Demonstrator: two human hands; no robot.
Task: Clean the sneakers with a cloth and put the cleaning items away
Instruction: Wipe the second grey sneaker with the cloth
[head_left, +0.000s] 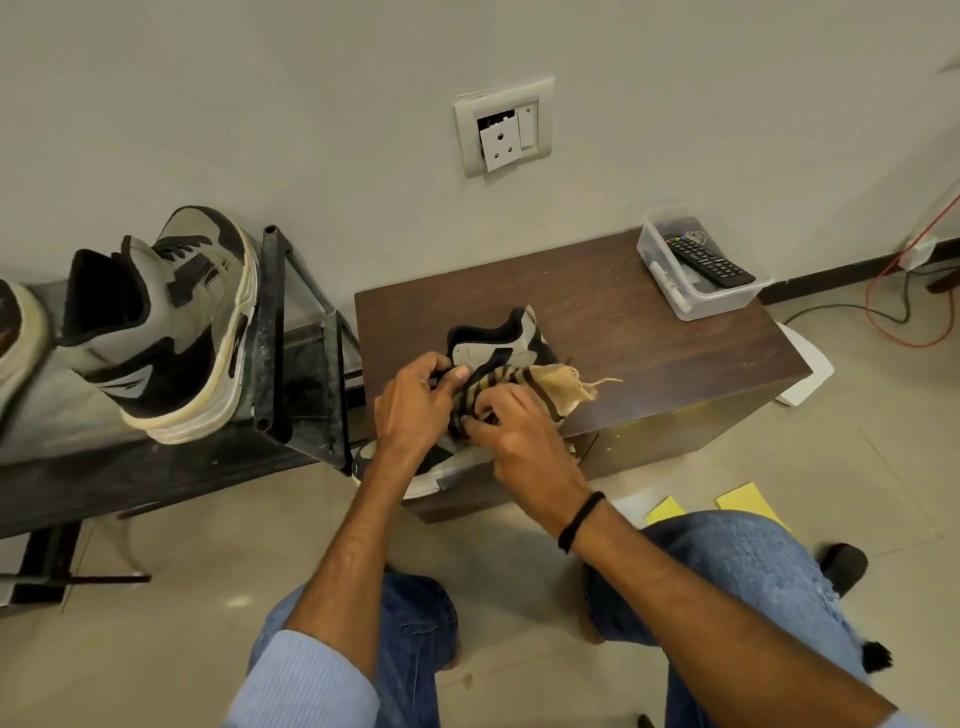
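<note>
A grey-and-black sneaker (498, 345) lies on the brown wooden cabinet (649, 343), its toe hanging over the front edge. My left hand (415, 402) grips the sneaker's side near the collar. My right hand (511, 423) holds a beige cloth with dark stripes (550, 382) bunched against the shoe's upper. The matching second sneaker (171, 322) stands on a dark shelf (156, 467) at the left, heel toward me. Most of the held sneaker's middle is hidden under my hands and the cloth.
A clear plastic box (727, 299) with a black remote sits at the cabinet's back right corner. A wall socket (503, 127) is above. Part of another shoe (18, 338) shows at the far left. Yellow papers (743, 501) and cables (893, 317) lie on the floor.
</note>
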